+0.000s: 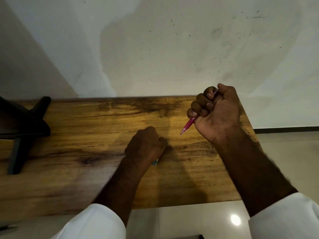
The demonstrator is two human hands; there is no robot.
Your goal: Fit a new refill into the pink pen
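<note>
Pink pen (188,124) sits whole in your right hand (215,109), fingers (201,99) wrapped round it; your left hand (146,145) fists something teal (154,162) on the surface (86,128). Refill swap looks unstarted.

No text, label, brand or number can be read anywhere in this view

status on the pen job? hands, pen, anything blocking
Right hand fisted round pink pen, tip down-left, off the table. Left hand closed on table over a small teal item, unidentifiable. No refill seen. Nothing blocking.
</note>
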